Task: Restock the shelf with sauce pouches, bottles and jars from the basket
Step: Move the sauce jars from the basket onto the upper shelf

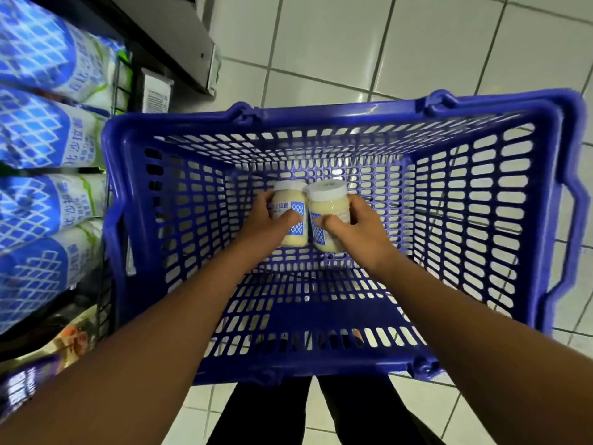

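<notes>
Head view: both hands grip jars, left hand (pixel 268 218) one jar (pixel 288 213), right hand (pixel 356 226) another (pixel 327 213), apparently touching, inside basket (pixel 321 110).

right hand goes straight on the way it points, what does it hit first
Likely the far wall of the basket: the right hand, gripping a jar, points forward and down into it. Depth is unclear; its floor might come first.
</notes>
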Motion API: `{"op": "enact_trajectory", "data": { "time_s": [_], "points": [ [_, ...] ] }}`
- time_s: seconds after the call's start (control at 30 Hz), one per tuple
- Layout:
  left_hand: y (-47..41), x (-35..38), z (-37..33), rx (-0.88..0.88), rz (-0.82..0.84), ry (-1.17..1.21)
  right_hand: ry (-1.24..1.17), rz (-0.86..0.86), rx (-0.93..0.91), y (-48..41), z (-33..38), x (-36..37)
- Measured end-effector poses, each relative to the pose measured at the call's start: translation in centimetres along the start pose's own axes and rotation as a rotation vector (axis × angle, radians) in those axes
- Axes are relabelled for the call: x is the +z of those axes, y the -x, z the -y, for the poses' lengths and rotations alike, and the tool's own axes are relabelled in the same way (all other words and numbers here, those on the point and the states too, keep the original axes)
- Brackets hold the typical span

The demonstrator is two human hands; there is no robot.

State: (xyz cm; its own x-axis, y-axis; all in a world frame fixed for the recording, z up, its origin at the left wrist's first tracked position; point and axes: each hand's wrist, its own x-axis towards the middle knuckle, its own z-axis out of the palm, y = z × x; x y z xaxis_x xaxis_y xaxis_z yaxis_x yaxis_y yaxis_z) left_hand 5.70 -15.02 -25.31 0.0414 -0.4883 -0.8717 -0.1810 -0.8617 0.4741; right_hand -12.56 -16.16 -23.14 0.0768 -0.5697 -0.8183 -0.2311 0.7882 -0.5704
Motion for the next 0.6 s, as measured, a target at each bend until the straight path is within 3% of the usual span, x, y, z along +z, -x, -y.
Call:
{"op": "enact_trajectory", "data": {
  "time_s": [0.27,0.6],
  "points": [
    [7.6,-0.2,-6.2,0.075,0.045,0.420,-0.218,-0.007,0.022,8.2,6.1,-1.6],
    [21.4,0.2,-17.8,0.263,0.229,0.540,-0.442,-0.085,-0.082,21.8,16.1,-5.0]
  ]
}}
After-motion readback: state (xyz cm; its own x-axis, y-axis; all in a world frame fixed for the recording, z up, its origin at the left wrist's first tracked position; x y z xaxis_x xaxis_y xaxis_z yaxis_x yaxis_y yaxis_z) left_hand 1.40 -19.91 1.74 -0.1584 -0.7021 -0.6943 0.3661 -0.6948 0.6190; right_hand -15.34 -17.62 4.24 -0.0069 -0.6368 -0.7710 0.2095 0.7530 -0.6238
